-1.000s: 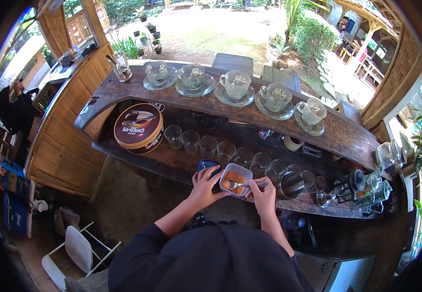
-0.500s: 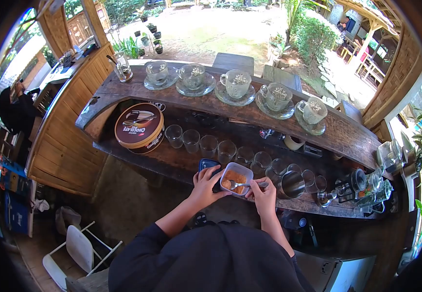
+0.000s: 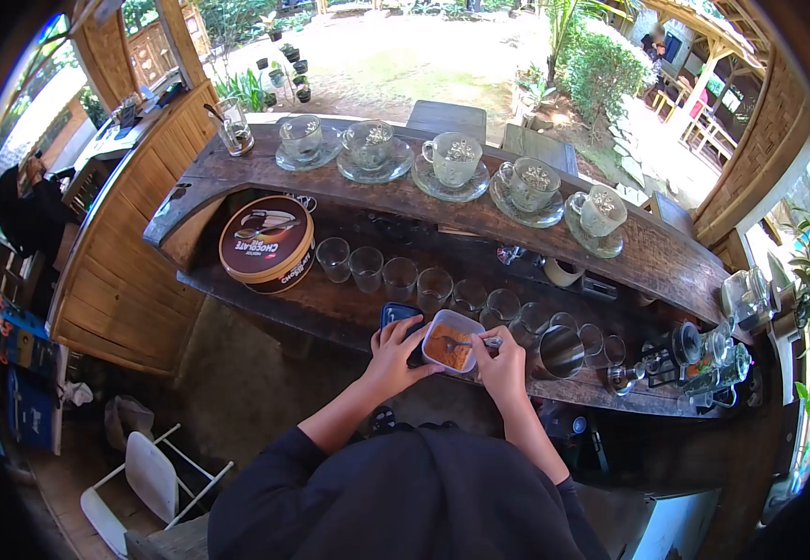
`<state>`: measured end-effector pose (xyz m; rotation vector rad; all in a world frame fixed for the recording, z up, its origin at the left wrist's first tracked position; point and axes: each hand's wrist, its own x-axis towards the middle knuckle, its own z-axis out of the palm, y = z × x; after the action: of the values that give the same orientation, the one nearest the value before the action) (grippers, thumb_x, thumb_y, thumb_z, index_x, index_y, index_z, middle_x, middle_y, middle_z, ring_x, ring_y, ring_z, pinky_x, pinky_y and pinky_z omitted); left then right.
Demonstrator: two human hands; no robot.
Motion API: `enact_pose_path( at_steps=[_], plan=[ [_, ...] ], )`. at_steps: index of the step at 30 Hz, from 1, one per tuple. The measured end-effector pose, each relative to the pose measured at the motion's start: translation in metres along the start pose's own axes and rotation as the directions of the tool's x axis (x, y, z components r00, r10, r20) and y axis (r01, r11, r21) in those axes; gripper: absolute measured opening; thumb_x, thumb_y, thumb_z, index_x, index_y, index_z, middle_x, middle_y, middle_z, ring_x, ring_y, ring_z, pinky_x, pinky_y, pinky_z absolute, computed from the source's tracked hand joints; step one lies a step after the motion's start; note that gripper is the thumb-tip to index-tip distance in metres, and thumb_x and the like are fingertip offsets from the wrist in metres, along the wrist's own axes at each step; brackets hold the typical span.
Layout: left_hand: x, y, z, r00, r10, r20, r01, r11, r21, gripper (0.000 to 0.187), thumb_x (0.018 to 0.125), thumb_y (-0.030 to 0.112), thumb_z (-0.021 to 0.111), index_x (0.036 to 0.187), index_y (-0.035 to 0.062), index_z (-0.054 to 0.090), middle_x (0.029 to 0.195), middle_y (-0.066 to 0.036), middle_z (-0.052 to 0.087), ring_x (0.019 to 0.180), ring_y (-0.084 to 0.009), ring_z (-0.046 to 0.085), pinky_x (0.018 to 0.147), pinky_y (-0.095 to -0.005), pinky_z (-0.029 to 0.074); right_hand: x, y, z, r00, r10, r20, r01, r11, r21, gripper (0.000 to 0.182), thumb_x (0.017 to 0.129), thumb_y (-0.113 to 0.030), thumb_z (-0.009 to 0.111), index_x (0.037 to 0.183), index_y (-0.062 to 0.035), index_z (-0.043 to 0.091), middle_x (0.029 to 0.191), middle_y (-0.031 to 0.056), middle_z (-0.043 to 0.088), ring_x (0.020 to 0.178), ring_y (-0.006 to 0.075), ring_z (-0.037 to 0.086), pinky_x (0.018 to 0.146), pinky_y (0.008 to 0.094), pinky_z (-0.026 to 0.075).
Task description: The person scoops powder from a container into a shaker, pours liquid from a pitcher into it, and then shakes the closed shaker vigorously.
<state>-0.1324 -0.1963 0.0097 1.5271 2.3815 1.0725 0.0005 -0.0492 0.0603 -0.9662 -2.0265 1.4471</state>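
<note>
At a silver metal cylinder's (image 3: pixel 559 357) nine o'clock, the left hand (image 3: pixel 394 358) clasps a translucent square plastic tub (image 3: pixel 458 322) of orange-brown powder (image 3: pixel 439 350); the right hand (image 3: pixel 504 367) pinches a silver metal spoon (image 3: pixel 464 344) dipped inside.

Five clear patterned glass cups (image 3: pixel 452 166) cross the upper middle of the frame, with five round clear glass saucers (image 3: pixel 353 171), one per cup. Through the centre runs a row of clear drinking glasses (image 3: pixel 366 270), about ten; overlap towards the right prevents an exact count. At the centre: two bare hands (image 3: pixel 394 357), one square translucent plastic tub (image 3: pixel 461 320), one metal spoon (image 3: pixel 459 345), one dark blue lid (image 3: pixel 400 312). Left of centre, one round brown tin (image 3: pixel 263 245); lower left, one white folding chair (image 3: pixel 151 476).
</note>
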Motion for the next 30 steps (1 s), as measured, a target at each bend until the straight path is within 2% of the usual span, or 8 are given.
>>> enact_pose_path(
  at_steps=[2,3,8,15,20,27,30],
  plan=[
    [0.000,-0.001,0.000,1.000,0.001,0.002,-0.001,1.000,-0.004,0.072,0.066,0.040,0.075,0.128,0.0146,0.049,0.135,-0.008,0.040,0.125,-0.0316,0.033,0.100,-0.0511,0.022,0.003,0.006,0.005,0.980,-0.197,-0.031,0.191,0.973,-0.132,0.016,0.082,-0.012,0.065,0.080,0.0012,0.057,0.058,0.0086,0.060,0.050,0.0077,0.055,0.046,0.0250,0.043],
    [0.000,-0.001,0.000,1.000,0.002,0.004,-0.002,1.000,-0.008,0.072,0.066,0.040,0.076,0.128,0.0149,0.049,0.135,-0.007,0.041,0.125,-0.0318,0.033,0.100,-0.0512,0.022,0.003,0.005,0.006,0.980,-0.197,-0.029,0.192,0.973,-0.132,0.016,0.082,-0.012,0.065,0.080,0.0012,0.057,0.058,0.0086,0.060,0.050,0.0077,0.055,0.046,0.0250,0.043],
    [0.000,0.000,-0.001,1.000,-0.009,0.005,0.009,1.000,-0.008,0.071,0.066,0.040,0.075,0.128,0.0154,0.049,0.135,-0.007,0.041,0.125,-0.0322,0.033,0.100,-0.0516,0.021,0.002,0.005,0.006,0.997,-0.081,0.008,0.082,0.995,-0.062,0.016,0.082,-0.012,0.066,0.080,0.0015,0.057,0.059,0.0095,0.061,0.051,0.0084,0.055,0.048,0.0258,0.044],
    [0.000,0.000,-0.001,1.000,-0.022,0.017,0.022,0.999,-0.024,0.072,0.066,0.041,0.075,0.128,0.0166,0.049,0.135,-0.007,0.040,0.125,-0.0331,0.032,0.101,-0.0528,0.020,-0.001,0.002,0.003,0.998,-0.051,0.045,0.052,0.999,-0.013,0.016,0.083,-0.012,0.065,0.081,0.0012,0.056,0.058,0.0076,0.059,0.049,0.0076,0.054,0.044,0.0245,0.041],
    [0.001,-0.001,-0.001,0.999,-0.021,0.025,0.022,0.999,-0.025,0.072,0.067,0.041,0.075,0.129,0.0171,0.048,0.135,-0.007,0.040,0.125,-0.0329,0.032,0.101,-0.0530,0.020,0.000,0.006,0.001,0.999,0.012,0.046,-0.018,0.991,0.132,0.015,0.085,-0.012,0.063,0.081,-0.0003,0.054,0.056,0.0020,0.055,0.044,0.0047,0.049,0.039,0.0212,0.036],
    [0.002,0.000,-0.001,0.999,-0.022,0.036,0.023,1.000,-0.019,0.072,0.067,0.041,0.075,0.130,0.0167,0.047,0.134,-0.008,0.041,0.125,-0.0331,0.032,0.101,-0.0530,0.020,0.000,0.010,0.001,0.999,0.040,0.023,-0.044,0.985,0.167,0.014,0.085,-0.011,0.062,0.081,-0.0004,0.053,0.056,0.0018,0.054,0.043,0.0049,0.048,0.038,0.0205,0.036],
    [0.002,0.000,-0.002,0.999,-0.021,0.038,0.022,0.999,-0.027,0.072,0.067,0.041,0.075,0.129,0.0164,0.048,0.134,-0.007,0.041,0.125,-0.0331,0.033,0.101,-0.0529,0.020,0.000,0.011,-0.001,0.997,0.067,0.034,-0.073,0.968,0.239,0.014,0.086,-0.011,0.061,0.082,-0.0005,0.052,0.056,0.0024,0.054,0.042,0.0051,0.049,0.038,0.0199,0.036]
  ],
)
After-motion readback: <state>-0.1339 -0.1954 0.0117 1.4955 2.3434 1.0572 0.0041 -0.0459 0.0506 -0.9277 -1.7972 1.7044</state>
